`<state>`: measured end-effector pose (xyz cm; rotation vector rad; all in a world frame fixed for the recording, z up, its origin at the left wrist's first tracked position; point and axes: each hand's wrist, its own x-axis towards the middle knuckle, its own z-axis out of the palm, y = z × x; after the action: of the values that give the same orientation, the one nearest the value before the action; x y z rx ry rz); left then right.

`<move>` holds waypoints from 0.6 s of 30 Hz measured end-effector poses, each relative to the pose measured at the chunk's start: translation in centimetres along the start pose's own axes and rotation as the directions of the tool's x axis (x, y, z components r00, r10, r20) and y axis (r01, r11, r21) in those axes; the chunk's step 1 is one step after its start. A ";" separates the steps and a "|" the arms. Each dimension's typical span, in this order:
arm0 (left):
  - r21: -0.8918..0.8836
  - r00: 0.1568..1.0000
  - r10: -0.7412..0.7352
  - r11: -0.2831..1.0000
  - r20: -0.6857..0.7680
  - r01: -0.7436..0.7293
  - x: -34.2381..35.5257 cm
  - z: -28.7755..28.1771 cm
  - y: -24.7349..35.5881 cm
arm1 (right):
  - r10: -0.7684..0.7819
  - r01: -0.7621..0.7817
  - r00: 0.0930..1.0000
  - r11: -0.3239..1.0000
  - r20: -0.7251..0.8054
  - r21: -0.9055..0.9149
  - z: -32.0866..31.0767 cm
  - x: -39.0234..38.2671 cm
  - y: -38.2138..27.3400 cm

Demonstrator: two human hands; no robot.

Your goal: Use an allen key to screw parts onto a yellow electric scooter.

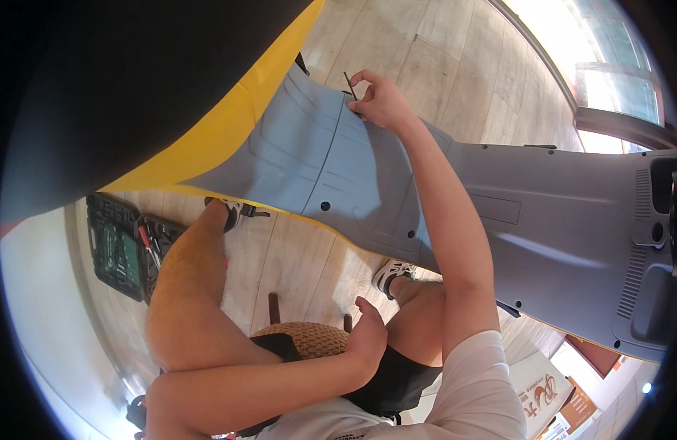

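Note:
My right hand (382, 103) pinches a thin dark rod (351, 86), a slim hand tool by its look, between thumb and fingers. The rod stands tilted over the far edge of a blue-grey plastic floor panel (287, 158), next to a dark fastener hole. That panel belongs to a scooter with yellow side trim (228, 136). Over my lap rests my left hand (368, 341), with nothing seen in it. Its thumb sticks out; the other fingers are partly hidden, and the hand looks loosely open.
The scooter's large black seat part (147, 95) fills the upper left. On the floor at left lies an opened tool case (114, 246) with several tools. Under me is a woven stool (309, 339). A cardboard box (577, 411) stands at lower right, a glass door (617, 88) at upper right.

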<state>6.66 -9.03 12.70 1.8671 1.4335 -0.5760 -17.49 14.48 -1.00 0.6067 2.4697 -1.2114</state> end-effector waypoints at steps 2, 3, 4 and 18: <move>0.012 1.000 -0.009 1.000 -0.015 0.009 0.2 0.1 0.2 | -0.002 0.002 1.000 0.998 -0.008 -0.056 0.1 0.1 0.7; 0.014 0.999 0.009 1.000 -0.034 -0.008 0.6 -0.1 0.3 | -0.064 0.055 0.995 0.992 -0.081 -0.116 0.0 -0.2 1.9; 0.010 0.998 0.026 1.000 -0.054 -0.025 0.9 -0.4 0.4 | -0.130 0.103 0.981 0.978 -0.147 -0.181 -0.3 -0.4 3.2; -0.025 0.998 0.043 0.999 -0.035 -0.044 0.9 -0.5 0.5 | -0.322 0.247 0.932 0.901 -0.168 -0.357 2.3 0.0 2.4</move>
<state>7.39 -8.09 12.52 1.8921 1.4121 -0.5044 -16.10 13.98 -3.91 0.3048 2.9494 -0.8187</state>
